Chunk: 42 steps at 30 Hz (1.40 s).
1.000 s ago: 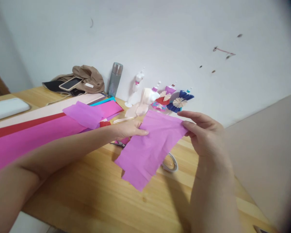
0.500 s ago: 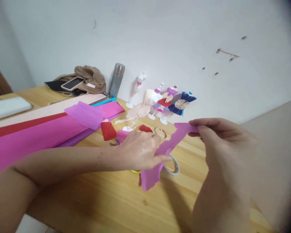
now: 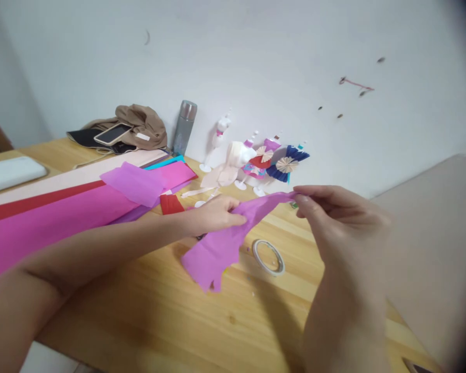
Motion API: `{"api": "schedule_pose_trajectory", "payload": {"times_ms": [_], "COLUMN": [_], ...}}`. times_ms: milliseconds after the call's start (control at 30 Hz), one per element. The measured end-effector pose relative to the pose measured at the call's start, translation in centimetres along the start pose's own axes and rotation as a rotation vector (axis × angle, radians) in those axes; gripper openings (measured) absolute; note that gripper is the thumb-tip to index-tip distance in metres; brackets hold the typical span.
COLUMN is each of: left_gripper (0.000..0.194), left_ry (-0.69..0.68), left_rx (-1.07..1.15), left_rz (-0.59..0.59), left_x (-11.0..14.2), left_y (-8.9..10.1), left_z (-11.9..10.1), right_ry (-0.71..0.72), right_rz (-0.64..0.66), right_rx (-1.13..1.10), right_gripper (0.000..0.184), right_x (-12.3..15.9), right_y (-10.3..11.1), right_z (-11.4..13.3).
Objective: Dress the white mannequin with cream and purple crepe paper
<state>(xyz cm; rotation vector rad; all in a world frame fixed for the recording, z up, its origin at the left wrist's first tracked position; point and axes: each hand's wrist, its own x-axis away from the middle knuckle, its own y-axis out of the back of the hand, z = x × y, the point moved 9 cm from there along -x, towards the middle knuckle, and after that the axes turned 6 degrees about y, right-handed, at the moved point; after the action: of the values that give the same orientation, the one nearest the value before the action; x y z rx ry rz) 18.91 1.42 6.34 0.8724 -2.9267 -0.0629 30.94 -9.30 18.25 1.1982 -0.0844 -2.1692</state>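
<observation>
A strip of purple crepe paper (image 3: 217, 248) with ragged edges hangs above the wooden table (image 3: 151, 311). My right hand (image 3: 337, 217) pinches its narrow upper end between thumb and fingertips. Nearer its middle, my left hand (image 3: 221, 212) grips the upper edge, thumb in front, and the wider end droops below. Beneath the paper, to the right, a roll of tape (image 3: 269, 257) lies on the table. A red paper piece (image 3: 171, 204) shows just behind my left forearm.
Long coloured paper sheets (image 3: 62, 207) cover the left side. Along the wall stand a grey flask (image 3: 184, 127) and several small dress forms, one with a navy fan-pleated outfit (image 3: 289, 163). A brown cloth bag (image 3: 145, 124) with a phone (image 3: 112, 133) sits at the back left.
My left hand has risen and turned thumb-up along the strip. The paper's lower part has swung left and spread wider, and my right hand has shifted slightly left.
</observation>
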Motion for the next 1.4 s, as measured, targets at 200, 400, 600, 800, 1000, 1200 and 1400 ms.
{"api": "schedule_pose_trajectory", "payload": {"times_ms": [200, 400, 600, 800, 1000, 1200, 1400], "left_gripper": [0.012, 0.012, 0.011, 0.013, 0.011, 0.006, 0.014], "left_ry": [0.097, 0.076, 0.036, 0.035, -0.005, 0.028, 0.002], "left_rx": [-0.114, -0.149, 0.068, 0.085, 0.086, 0.116, 0.097], "left_rz": [0.391, 0.357, 0.301, 0.213, 0.223, 0.222, 0.172], "left_x": [0.9, 0.6, 0.4, -0.1, -0.3, -0.4, -0.5], "left_y": [-1.2, -0.1, -0.7, -0.1, 0.3, 0.4, 1.0], "left_z": [0.8, 0.5, -0.1, 0.1, -0.5, 0.0, 0.3], "right_ry": [0.024, -0.092, -0.109, -0.166, -0.196, -0.191, -0.201], "right_rz": [0.123, 0.279, 0.351, 0.402, 0.424, 0.401, 0.396], "right_rx": [0.057, -0.121, -0.201, -0.310, -0.304, -0.299, -0.293], "right_gripper": [0.009, 0.008, 0.010, 0.029, 0.023, 0.013, 0.014], "right_x": [-1.0, -1.0, -0.6, -0.5, -0.7, -0.6, -0.6], "right_y": [-0.3, -2.3, -3.8, -4.2, -4.3, -4.4, -4.2], "right_z": [-1.7, -3.8, -4.0, -4.4, -5.5, -5.0, -5.2]}}
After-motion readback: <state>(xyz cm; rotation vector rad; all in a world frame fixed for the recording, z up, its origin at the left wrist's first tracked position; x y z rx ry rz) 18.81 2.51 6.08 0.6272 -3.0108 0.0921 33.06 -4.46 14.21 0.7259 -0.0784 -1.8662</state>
